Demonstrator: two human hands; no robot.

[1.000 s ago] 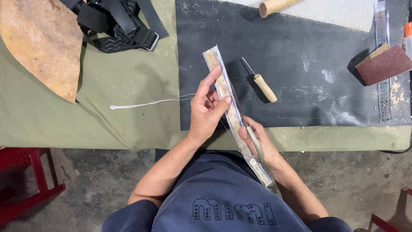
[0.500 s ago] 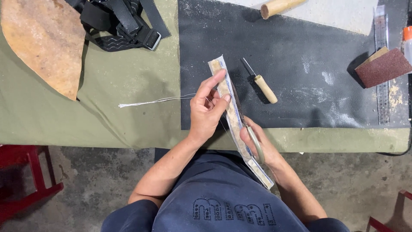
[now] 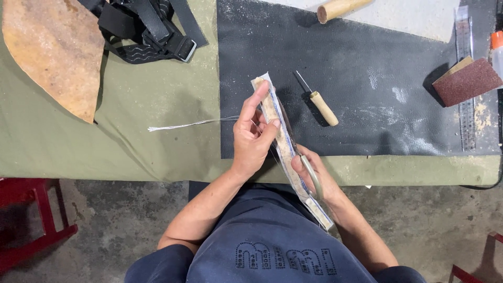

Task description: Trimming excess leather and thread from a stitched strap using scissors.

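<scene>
- The left hand (image 3: 252, 137) pinches the upper part of a long, narrow leather strip (image 3: 287, 149) between thumb and fingers; the strip is pale tan and suede-like, with a blue line along its edge, and runs diagonally from the black mat down over the table's edge towards the person's lap.
- The right hand (image 3: 314, 175) is closed around the handles of a pair of scissors (image 3: 301, 157), whose dark blades lie along the strip; whether they bite into it is hard to tell.
- A thin white thread (image 3: 183, 124) trails left from the left hand across the olive cloth (image 3: 131, 136).
- On the black, dusty leather-grain mat (image 3: 377, 94) lies an awl (image 3: 318, 99) with a round wooden handle, just beside the strip's top end.
- Further right: a reddish-brown sandpaper block (image 3: 468, 81) and a clear ruler (image 3: 465, 105).
- A wooden dowel (image 3: 340, 8) lies at the top edge.
- To the left: a mottled tan leather hide (image 3: 52, 52) and black webbing straps with a buckle (image 3: 152, 26).
</scene>
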